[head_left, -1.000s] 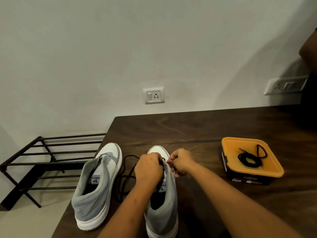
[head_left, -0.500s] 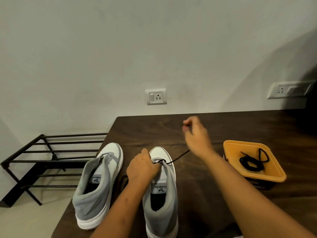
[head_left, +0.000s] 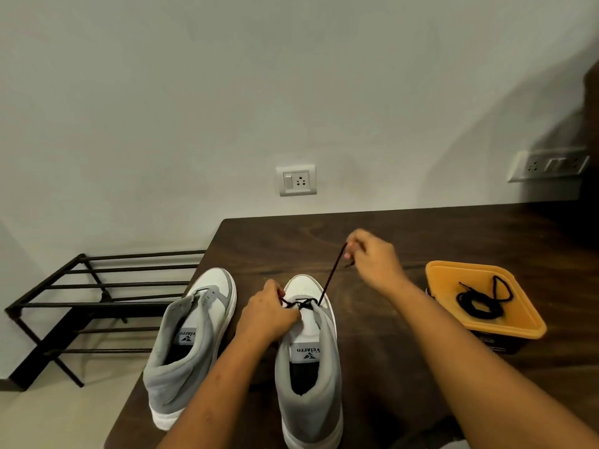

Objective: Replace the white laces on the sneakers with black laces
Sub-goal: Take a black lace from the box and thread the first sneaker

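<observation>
Two sneakers (head_left: pixel 181 377) (head_left: pixel 311 409), two black laces (head_left: pixel 330 273) (head_left: pixel 479 306), two hands (head_left: pixel 265 315) (head_left: pixel 376 260), two wall sockets (head_left: pixel 296 180) (head_left: pixel 547 165), one orange box (head_left: pixel 518 322), one rack (head_left: pixel 97 303), one table (head_left: pixel 405 228)

Dark wooden table (head_left: pixel 421 234) against pale wall (head_left: pixel 227 92) with socket (head_left: pixel 296 180); black, seemingly metal rack (head_left: pixel 97 304) at left.

Right hand (head_left: pixel 376 260) has drawn black lace (head_left: pixel 330 277) out, seemingly taut.
</observation>
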`<state>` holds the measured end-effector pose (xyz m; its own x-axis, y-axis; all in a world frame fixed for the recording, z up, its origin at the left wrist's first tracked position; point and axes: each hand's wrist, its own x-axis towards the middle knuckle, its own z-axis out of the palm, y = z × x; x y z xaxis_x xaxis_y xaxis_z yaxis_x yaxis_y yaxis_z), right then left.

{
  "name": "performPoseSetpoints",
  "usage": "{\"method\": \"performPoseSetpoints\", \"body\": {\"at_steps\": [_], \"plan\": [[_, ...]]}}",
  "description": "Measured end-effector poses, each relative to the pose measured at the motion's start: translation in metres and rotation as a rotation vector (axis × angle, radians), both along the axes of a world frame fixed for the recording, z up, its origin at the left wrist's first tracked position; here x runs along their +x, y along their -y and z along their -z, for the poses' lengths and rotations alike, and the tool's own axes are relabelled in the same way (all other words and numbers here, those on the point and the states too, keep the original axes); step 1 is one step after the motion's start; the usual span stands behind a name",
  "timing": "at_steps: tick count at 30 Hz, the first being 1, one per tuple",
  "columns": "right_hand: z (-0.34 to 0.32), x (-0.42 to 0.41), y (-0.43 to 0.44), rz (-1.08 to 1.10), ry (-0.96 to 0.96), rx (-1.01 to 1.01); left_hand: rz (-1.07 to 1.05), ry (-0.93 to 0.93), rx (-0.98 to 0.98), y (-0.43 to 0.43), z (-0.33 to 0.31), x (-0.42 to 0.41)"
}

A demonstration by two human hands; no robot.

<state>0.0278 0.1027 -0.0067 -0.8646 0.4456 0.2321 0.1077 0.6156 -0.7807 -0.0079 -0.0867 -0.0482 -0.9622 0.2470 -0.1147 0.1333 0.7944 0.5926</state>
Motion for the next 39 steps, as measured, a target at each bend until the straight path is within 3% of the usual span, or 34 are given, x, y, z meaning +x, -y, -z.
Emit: {"method": "performPoseSetpoints", "body": {"at_steps": [3, 6, 12, 17, 19, 20, 23, 25, 27, 31, 35, 39], "plan": [[-0.014, 0.004, -0.013, 0.320, -0.467, -0.365, 0.008, -0.020, -0.024, -0.001, 0.000, -0.001], [-0.024, 0.010, -0.013, 0.364, -0.680, -0.603, 0.004, -0.013, -0.030, -0.003, 0.001, -0.002], [-0.035, 0.012, 0.000, 0.252, -0.785, -0.953, 0.003, 0.018, -0.049, -0.008, 0.008, 0.000], [-0.036, 0.013, -0.002, 0.181, -0.780, -0.997, 0.000, -0.069, -0.034, -0.011, 0.007, 0.001], [-0.036, 0.013, -0.005, 0.066, -0.701, -0.879, 0.007, -0.094, -0.023, -0.012, 0.006, 0.002], [-0.035, 0.014, -0.007, 0.014, -0.604, -0.726, 0.011, -0.099, 0.000, -0.011, 0.006, 0.002], [-0.025, 0.018, -0.013, -0.098, 0.010, -0.080, -0.002, -0.069, 0.107, -0.007, 0.005, 0.000], [-0.012, 0.019, -0.014, -0.159, 0.387, 0.199, -0.009, -0.034, 0.173, -0.005, 0.005, -0.002], [-0.008, 0.019, -0.012, -0.174, 0.480, 0.222, -0.019, 0.024, 0.229, -0.004, 0.006, -0.005], [-0.002, 0.014, 0.005, -0.365, 0.453, 0.176, 0.002, 0.211, 0.315, 0.006, 0.006, -0.014], [0.020, 0.006, 0.025, -0.518, 0.610, 0.320, 0.139, 0.255, 0.251, 0.016, 0.003, -0.023], [0.028, -0.001, 0.029, -0.484, 0.590, 0.295, 0.224, 0.275, 0.190, 0.016, -0.002, -0.024]]}}
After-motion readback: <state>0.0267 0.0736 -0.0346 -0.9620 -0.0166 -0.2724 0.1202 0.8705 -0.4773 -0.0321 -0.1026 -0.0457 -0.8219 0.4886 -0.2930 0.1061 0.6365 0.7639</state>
